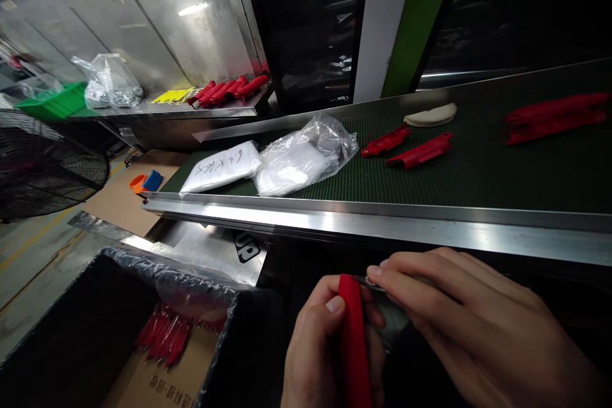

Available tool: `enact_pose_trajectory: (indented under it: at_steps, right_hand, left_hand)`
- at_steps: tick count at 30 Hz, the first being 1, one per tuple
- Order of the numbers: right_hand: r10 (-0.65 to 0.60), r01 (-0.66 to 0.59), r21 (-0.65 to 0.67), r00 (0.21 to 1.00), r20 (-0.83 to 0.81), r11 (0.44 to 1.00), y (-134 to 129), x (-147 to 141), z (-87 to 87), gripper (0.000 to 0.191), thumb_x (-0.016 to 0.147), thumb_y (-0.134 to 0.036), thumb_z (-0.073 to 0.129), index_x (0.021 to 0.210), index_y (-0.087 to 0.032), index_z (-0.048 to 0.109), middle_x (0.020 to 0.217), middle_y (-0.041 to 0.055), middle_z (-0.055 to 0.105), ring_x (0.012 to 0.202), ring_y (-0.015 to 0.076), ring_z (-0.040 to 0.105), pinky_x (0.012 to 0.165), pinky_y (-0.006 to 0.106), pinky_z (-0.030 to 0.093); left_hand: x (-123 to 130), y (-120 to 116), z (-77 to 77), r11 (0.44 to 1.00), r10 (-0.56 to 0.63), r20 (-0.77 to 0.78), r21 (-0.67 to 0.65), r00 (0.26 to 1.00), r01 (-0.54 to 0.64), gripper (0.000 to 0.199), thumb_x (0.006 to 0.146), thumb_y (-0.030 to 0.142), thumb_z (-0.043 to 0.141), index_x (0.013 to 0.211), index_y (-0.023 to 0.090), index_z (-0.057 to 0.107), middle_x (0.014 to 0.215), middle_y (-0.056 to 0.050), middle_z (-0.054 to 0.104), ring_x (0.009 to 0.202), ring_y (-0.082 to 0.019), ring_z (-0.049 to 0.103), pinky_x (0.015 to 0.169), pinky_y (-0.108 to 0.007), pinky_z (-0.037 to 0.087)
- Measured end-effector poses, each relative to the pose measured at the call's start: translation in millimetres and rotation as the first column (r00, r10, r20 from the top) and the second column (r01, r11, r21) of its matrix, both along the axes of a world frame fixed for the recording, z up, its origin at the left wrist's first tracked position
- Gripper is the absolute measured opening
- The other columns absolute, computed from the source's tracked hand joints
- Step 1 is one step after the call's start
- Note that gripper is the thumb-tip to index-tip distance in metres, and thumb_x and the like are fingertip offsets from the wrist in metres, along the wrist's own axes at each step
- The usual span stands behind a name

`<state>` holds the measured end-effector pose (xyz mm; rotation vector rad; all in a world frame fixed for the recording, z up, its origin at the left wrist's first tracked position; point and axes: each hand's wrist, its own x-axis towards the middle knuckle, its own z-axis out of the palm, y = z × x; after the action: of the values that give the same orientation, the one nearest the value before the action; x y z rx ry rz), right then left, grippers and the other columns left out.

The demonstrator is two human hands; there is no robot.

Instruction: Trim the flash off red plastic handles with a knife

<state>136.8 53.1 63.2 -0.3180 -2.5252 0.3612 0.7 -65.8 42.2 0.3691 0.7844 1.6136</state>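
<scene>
My left hand (321, 347) is closed around a long red plastic part (354, 338), held upright with the thumb pressed on its face. My right hand (459, 312) pinches a small, thin metal piece (375, 285) at the upper right edge of that part. Whether the metal is a blade or a fitting cannot be made out, as the fingers cover much of it. Beyond the hands, two red plastic parts (421, 151) lie on the green conveyor belt (459, 188), beside a pale curved piece (431, 116).
Plastic bags of white sheets (299, 162) rest on the belt, with more red parts (554, 116) at right. A lined black bin (234, 315) holding bagged red pieces (165, 335) stands lower left. A steel shelf (229, 108) and fan (45, 162) are further left.
</scene>
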Motion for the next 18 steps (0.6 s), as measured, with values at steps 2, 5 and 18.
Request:
enact_pose_trajectory:
  at_steps: [2, 5, 18]
  right_hand:
    - [-0.001, 0.001, 0.013, 1.0, 0.002, 1.0, 0, 0, 0.8, 0.043, 0.094, -0.01, 0.046, 0.133, -0.025, 0.053, 0.117, 0.0026, 0.06, 0.103, 0.0149, 0.054, 0.084, 0.031, 0.044]
    - [-0.005, 0.005, 0.034, 1.0, -0.004, 0.999, 0, 0, 1.8, 0.043, 0.094, -0.01, 0.046, 0.133, -0.025, 0.053, 0.117, 0.0031, 0.06, 0.103, 0.0155, 0.054, 0.084, 0.032, 0.044]
    - [-0.007, 0.011, 0.104, 0.999, -0.035, 0.995, -6, 4, 1.0, 0.043, 0.089, -0.006, 0.047, 0.128, -0.021, 0.06, 0.114, 0.0039, 0.063, 0.099, 0.0172, 0.055, 0.084, 0.031, 0.039]
  left_hand:
    - [0, 0, 0.3, 1.0, 0.015, -0.007, -0.007, 1.0, -0.015, 0.034, 0.095, 0.039, 0.035, 0.092, 0.014, 0.059, 0.053, 0.0, 0.051, 0.036, -0.008, 0.04, 0.034, -0.013, 0.03]
    - [1, 1, -3.7, 0.999, 0.034, 0.004, 0.022, 0.999, -0.035, 0.035, 0.094, 0.04, 0.037, 0.091, 0.014, 0.06, 0.051, 0.0, 0.051, 0.033, -0.007, 0.038, 0.032, -0.014, 0.028]
    - [2, 0, 3.1, 0.995, 0.04, 0.001, -0.088, 0.999, -0.04, 0.03, 0.092, 0.042, 0.04, 0.085, 0.017, 0.055, 0.055, 0.0, 0.052, 0.036, -0.008, 0.041, 0.033, -0.014, 0.03]
